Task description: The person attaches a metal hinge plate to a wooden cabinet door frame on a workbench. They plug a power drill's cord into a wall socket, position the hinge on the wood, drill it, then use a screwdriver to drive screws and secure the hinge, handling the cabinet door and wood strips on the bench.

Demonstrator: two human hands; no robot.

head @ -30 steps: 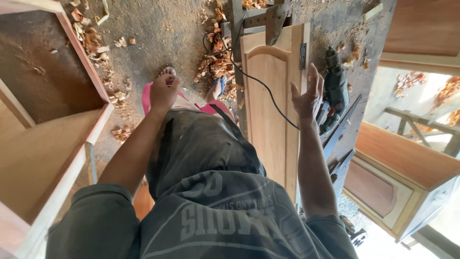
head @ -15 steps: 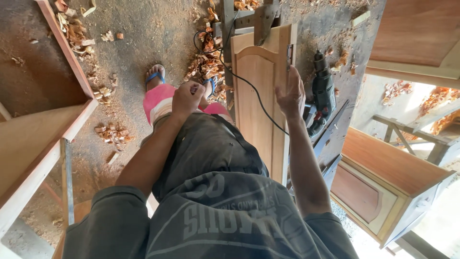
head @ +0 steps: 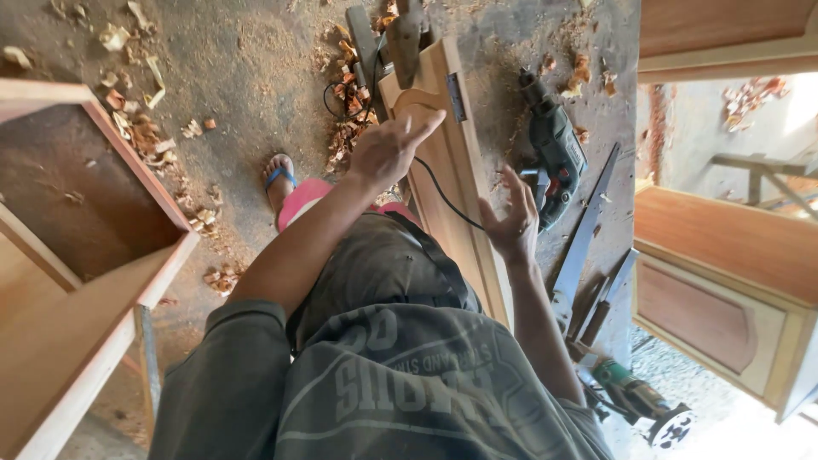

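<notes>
A: What are the hands doing?

B: The left hand (head: 388, 152) is open, fingers stretched out, holding nothing. It hangs over the long pale wooden door panel with a curved top (head: 443, 170), and I can't tell if it touches. The right hand (head: 514, 223) is open too, fingers spread, empty, just beside the panel's edge.

A: Where is the panel?

B: It lies flat on the dusty floor, running from the person's legs toward twelve o'clock. A thin black cord (head: 447, 200) crosses it.

A: What else is close?

B: At two o'clock from the right hand lies a dark green electric drill (head: 555, 153). At five o'clock lies a long grey metal saw blade (head: 584, 238). Curly wood shavings (head: 349, 119) sit at ten o'clock from the left hand.

A: How should the panel be picked up?

B: I think with both hands on the long edges, and mind the cord.
</notes>
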